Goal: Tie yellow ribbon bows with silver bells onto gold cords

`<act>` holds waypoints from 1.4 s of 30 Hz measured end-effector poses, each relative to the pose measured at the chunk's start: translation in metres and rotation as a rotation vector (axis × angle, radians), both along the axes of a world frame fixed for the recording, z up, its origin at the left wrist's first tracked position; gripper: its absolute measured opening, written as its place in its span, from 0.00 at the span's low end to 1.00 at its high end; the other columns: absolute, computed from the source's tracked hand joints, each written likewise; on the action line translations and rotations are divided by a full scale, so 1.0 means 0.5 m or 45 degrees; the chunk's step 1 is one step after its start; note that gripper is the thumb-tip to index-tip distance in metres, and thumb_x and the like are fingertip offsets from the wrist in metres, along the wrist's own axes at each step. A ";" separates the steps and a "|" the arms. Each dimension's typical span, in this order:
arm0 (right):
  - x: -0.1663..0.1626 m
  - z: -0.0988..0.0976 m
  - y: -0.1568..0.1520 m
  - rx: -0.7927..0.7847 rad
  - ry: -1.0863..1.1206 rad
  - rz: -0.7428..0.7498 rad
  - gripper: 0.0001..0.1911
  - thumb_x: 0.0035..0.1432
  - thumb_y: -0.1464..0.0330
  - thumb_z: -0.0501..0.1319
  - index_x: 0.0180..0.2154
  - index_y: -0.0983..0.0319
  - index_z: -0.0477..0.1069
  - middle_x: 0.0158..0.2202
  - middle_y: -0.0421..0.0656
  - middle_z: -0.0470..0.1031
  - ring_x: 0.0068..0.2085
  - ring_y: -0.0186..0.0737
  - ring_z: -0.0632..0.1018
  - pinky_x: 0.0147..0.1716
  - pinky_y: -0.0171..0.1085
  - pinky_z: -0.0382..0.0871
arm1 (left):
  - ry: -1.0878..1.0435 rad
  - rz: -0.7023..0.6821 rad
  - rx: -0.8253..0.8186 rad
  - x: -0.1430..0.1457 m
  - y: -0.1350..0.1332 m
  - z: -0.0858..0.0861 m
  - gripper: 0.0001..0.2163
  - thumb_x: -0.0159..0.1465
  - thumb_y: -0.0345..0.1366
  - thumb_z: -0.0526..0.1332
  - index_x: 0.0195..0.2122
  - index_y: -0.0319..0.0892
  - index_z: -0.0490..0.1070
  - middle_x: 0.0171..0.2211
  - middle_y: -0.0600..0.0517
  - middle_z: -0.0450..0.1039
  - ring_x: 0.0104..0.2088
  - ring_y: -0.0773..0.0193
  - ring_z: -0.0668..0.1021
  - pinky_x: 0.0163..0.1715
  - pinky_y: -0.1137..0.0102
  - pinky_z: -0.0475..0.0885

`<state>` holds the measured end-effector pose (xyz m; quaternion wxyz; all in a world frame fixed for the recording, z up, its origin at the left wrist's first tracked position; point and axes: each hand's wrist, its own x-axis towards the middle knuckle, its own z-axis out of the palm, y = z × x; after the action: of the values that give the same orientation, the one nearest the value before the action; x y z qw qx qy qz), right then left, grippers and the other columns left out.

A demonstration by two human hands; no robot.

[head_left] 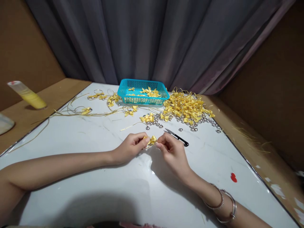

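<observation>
- Yellow ribbon makes up the bow point(152, 140), which sits pinched between both hands just above the white tabletop point(95, 139).
- The left hand point(130, 147) grips the bow's left side, its fingers curled close around it.
- The right hand point(173, 152) pinches the bow's right side with thumb and fingertips, the other fingers folded in.
- Both forearms rest on the tabletop, and the right wrist wears two silver bangles point(224, 202).
- Black-handled snips point(177, 137) lie just beyond the right hand, apart from it.
- Silver bells point(156, 124) lie scattered further out, beyond both hands.
- A heap of bows point(185, 106) sits past the bells, beyond the right hand.
- A turquoise basket point(142, 100) stands well beyond the hands with a few bows inside.
- Gold cord point(71, 110) and some loose bows trail off beyond the left hand.
- A yellow tube point(27, 94) lies far out to the left, off the white surface.
- A red spot point(233, 177) marks the tabletop to the right of the right forearm.
</observation>
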<state>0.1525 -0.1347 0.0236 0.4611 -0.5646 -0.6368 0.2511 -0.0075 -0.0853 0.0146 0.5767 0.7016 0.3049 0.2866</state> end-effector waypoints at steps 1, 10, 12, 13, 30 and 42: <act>-0.001 -0.001 0.000 -0.013 0.014 -0.004 0.09 0.50 0.72 0.55 0.20 0.61 0.60 0.18 0.36 0.60 0.21 0.31 0.60 0.21 0.32 0.53 | -0.006 -0.002 -0.010 0.000 0.000 0.000 0.14 0.63 0.41 0.51 0.22 0.41 0.55 0.18 0.59 0.51 0.20 0.72 0.57 0.20 0.74 0.54; -0.012 0.002 -0.004 -0.119 0.115 -0.022 0.09 0.48 0.72 0.54 0.20 0.60 0.57 0.18 0.36 0.59 0.21 0.31 0.59 0.21 0.32 0.52 | -0.016 -0.010 -0.013 0.005 -0.001 0.003 0.14 0.62 0.42 0.51 0.22 0.41 0.55 0.18 0.59 0.51 0.20 0.72 0.57 0.20 0.73 0.53; -0.014 0.002 -0.005 -0.100 0.104 -0.017 0.09 0.48 0.72 0.54 0.19 0.60 0.57 0.18 0.36 0.58 0.21 0.31 0.59 0.21 0.32 0.52 | -0.007 -0.040 0.004 0.005 -0.002 0.002 0.14 0.62 0.42 0.51 0.22 0.41 0.56 0.19 0.59 0.52 0.20 0.72 0.57 0.21 0.73 0.53; -0.015 0.002 -0.005 -0.087 0.098 -0.014 0.09 0.48 0.72 0.54 0.19 0.60 0.56 0.18 0.36 0.58 0.21 0.32 0.59 0.21 0.32 0.52 | -0.004 -0.057 0.012 0.006 -0.002 0.001 0.14 0.62 0.42 0.52 0.22 0.41 0.56 0.19 0.59 0.53 0.21 0.71 0.57 0.21 0.73 0.53; 0.022 0.006 0.014 -0.510 0.473 0.235 0.07 0.49 0.65 0.62 0.27 0.63 0.68 0.19 0.36 0.64 0.18 0.28 0.62 0.16 0.31 0.53 | -0.016 0.130 -0.056 0.005 0.006 -0.006 0.15 0.63 0.44 0.51 0.22 0.41 0.57 0.18 0.59 0.51 0.20 0.72 0.57 0.20 0.74 0.54; 0.020 0.031 0.005 -0.666 0.798 0.177 0.15 0.49 0.63 0.64 0.36 0.62 0.63 0.23 0.38 0.71 0.17 0.27 0.62 0.15 0.30 0.53 | 0.177 0.130 0.465 -0.004 0.017 -0.019 0.15 0.64 0.40 0.47 0.22 0.41 0.54 0.18 0.59 0.52 0.21 0.71 0.58 0.23 0.74 0.55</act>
<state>0.1627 -0.1321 0.0390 0.4556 -0.5146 -0.4170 0.5948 -0.0093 -0.0770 0.0053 0.4020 0.7964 0.3221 0.3168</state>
